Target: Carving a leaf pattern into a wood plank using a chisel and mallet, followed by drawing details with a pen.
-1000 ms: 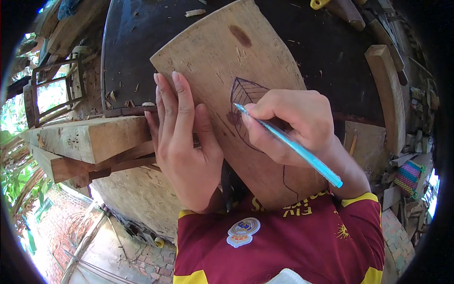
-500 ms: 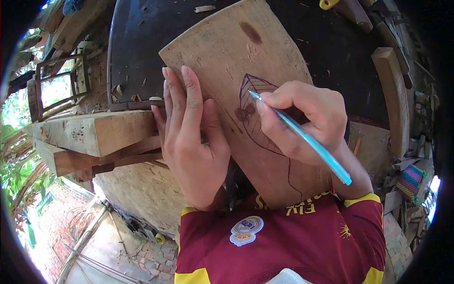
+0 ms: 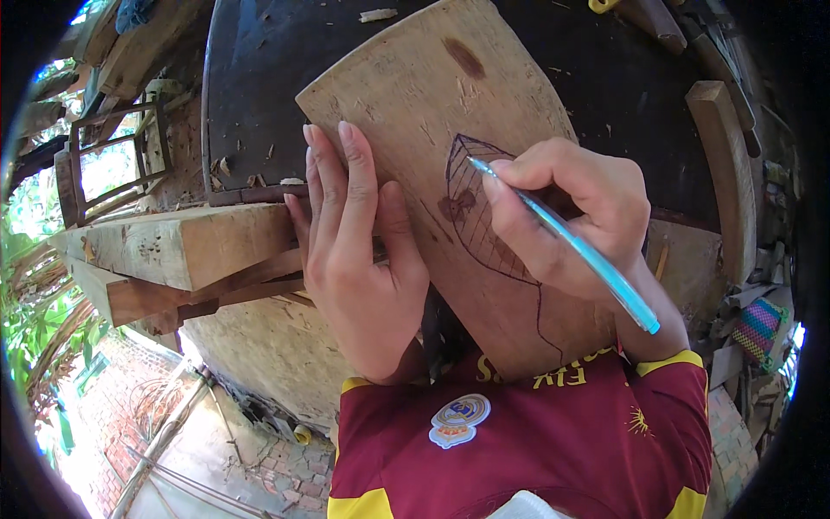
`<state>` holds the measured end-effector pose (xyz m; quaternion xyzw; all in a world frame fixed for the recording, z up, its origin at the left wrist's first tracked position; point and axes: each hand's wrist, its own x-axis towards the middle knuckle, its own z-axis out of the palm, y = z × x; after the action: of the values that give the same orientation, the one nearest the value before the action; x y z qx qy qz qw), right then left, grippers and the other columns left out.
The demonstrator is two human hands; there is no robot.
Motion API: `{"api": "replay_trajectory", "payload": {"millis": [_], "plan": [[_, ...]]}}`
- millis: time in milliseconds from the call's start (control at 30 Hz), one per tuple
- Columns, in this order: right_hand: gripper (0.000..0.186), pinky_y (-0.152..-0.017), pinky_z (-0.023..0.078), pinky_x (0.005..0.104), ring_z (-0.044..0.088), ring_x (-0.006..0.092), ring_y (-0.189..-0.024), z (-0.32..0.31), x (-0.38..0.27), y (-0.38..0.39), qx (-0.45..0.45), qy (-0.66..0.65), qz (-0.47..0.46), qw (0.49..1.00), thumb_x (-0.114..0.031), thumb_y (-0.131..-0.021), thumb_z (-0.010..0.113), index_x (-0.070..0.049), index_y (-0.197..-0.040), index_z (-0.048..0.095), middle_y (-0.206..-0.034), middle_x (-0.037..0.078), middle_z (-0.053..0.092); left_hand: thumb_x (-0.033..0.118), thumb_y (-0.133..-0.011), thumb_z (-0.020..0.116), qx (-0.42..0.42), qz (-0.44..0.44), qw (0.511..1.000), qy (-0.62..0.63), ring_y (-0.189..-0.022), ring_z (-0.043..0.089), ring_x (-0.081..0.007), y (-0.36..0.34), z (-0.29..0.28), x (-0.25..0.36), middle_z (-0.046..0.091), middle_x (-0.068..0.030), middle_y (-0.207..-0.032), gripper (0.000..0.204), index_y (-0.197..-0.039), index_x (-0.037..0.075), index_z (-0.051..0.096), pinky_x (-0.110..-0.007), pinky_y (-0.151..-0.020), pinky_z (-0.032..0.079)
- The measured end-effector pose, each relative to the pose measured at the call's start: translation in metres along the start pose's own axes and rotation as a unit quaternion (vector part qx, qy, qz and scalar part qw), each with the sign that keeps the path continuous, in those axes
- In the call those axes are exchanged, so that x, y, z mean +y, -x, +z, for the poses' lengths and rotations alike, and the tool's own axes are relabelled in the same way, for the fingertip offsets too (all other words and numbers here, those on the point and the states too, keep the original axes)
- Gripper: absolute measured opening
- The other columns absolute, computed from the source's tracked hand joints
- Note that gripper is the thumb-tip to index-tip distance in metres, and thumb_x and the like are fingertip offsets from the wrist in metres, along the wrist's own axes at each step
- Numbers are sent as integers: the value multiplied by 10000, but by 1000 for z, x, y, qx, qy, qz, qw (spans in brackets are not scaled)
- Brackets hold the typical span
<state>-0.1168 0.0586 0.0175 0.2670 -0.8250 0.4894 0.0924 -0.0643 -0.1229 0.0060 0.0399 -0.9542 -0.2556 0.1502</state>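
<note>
A light brown wooden board lies tilted across a dark tabletop, its near end against my shirt. Drawn on it in dark ink is a leaf shape with hatched lines inside and a wavy stem running toward me. My right hand grips a light blue pen, whose tip touches or hovers just over the upper part of the leaf. Part of the drawing is hidden behind that hand. My left hand rests with fingers stretched out along the board's left edge.
Thick wooden beams jut out at the left beside the dark tabletop. A wooden block stands at the right. Wood chips are scattered about, and a colourful woven item sits at far right.
The pen tip has shifted slightly up and right within the leaf. The whole view has drifted a little; my left hand keeps its place on the board.
</note>
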Motion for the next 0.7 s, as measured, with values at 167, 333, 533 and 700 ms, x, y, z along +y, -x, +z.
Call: {"api": "replay_trajectory", "payload": {"millis": [167, 333, 533, 700], "plan": [[79, -531, 496, 214, 667, 90, -587, 0, 0, 1, -4, -18, 14, 1000, 29, -811, 754, 27, -834, 679, -710, 92, 713, 110, -988, 592, 1, 0, 1000, 5, -1377, 507, -406, 0, 1, -1, 494, -223, -1510, 480, -1466, 97, 550, -564, -1148, 332], [95, -509, 502, 247, 665, 168, -537, 1, 3, 2, -36, -64, -39, 997, 42, -777, 744, 16, -804, 656, -663, 104, 672, 111, -989, 591, -2, -8, 1000, 6, -1379, 503, -412, 0, 1, -2, 493, -224, -1511, 481, -1468, 97, 548, -566, -1149, 329], [103, -583, 532, 376, 667, 309, -653, -4, -2, 3, -91, -105, 13, 990, -42, -782, 732, -38, -817, 636, -723, 107, 638, 123, -991, 597, -1, 0, 1000, 11, -1379, 504, -408, 1, 1, -3, 497, -228, -1507, 479, -1467, 101, 550, -565, -1147, 332], [100, -486, 492, 277, 641, 207, -516, 0, 1, 1, -69, -75, -55, 993, 33, -749, 738, -3, -770, 647, -648, 97, 648, 130, -993, 599, 1, 4, 1000, 12, -1380, 504, -408, 0, 1, -3, 497, -228, -1506, 473, -1463, 101, 555, -566, -1144, 335]]}}
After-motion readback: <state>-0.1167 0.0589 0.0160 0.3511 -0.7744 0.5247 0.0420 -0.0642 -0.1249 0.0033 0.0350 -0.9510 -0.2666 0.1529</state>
